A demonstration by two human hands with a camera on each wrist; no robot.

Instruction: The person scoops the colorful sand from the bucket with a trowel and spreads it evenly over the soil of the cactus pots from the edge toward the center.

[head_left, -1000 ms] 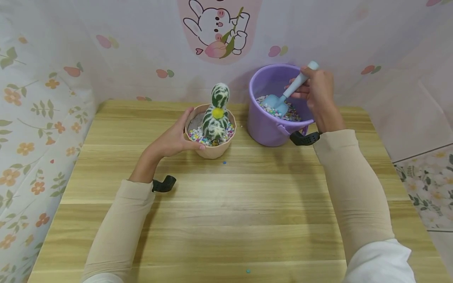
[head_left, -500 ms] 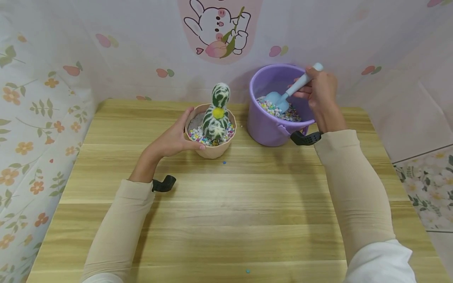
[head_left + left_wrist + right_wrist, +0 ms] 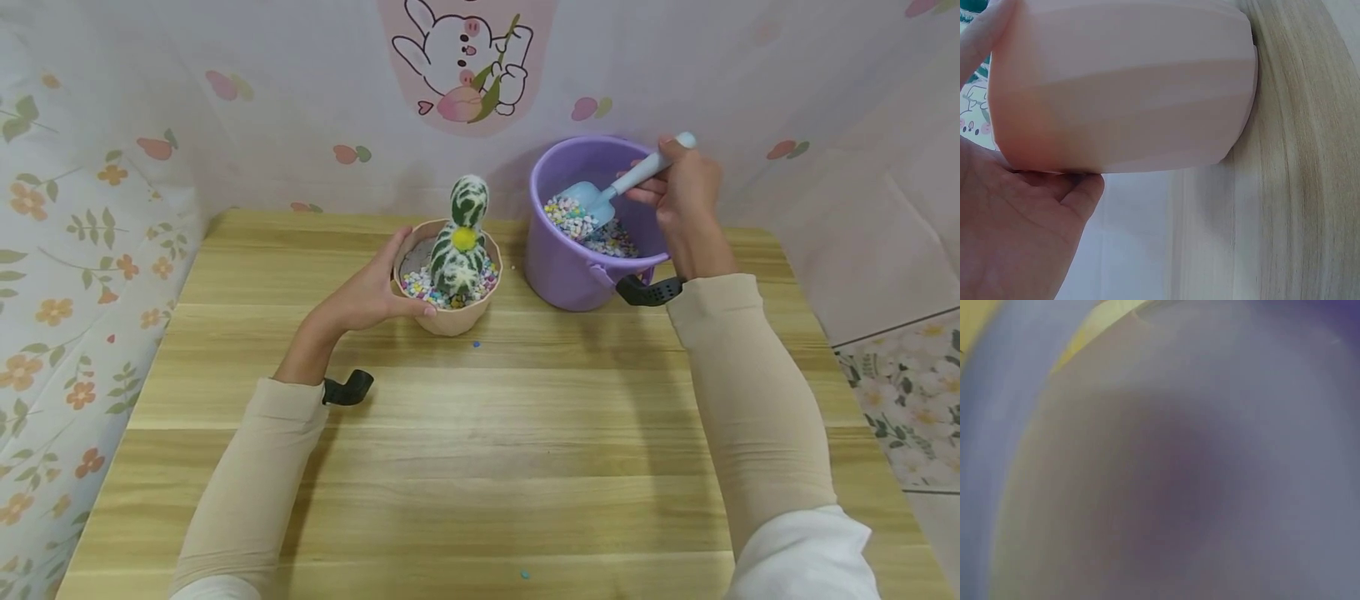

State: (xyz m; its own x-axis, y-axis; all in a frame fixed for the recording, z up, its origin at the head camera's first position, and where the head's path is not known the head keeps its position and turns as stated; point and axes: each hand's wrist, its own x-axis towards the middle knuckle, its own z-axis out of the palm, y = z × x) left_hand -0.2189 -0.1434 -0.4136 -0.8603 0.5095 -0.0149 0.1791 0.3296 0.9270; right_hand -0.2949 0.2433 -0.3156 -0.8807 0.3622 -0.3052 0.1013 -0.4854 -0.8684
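My left hand (image 3: 360,296) grips the left side of a pale pink flower pot (image 3: 447,322), thumb along its front rim. In the pot stands a fuzzy green-and-white cactus (image 3: 453,271) with a yellow flower, among colourful pebbles. The left wrist view shows the pot's faceted wall (image 3: 1129,94) up close, with the hand (image 3: 1016,219) against it. My right hand (image 3: 690,187) holds the handle of a light blue scoop (image 3: 643,171) over the purple bucket (image 3: 562,279). White and coloured pebbles lie on the scoop's blade, inside the bucket. The bucket's blurred surface (image 3: 1210,456) fills the right wrist view.
Both containers stand near the back of the wooden table (image 3: 465,467), against a printed cloth (image 3: 285,125). One blue pebble (image 3: 476,344) lies before the pot. Another pebble (image 3: 525,574) is near the front edge.
My right hand has shifted slightly right with the scoop. The scoop's blade has come up out of the pebbles, bearing a load of them. My left hand and the pot look unmoved.
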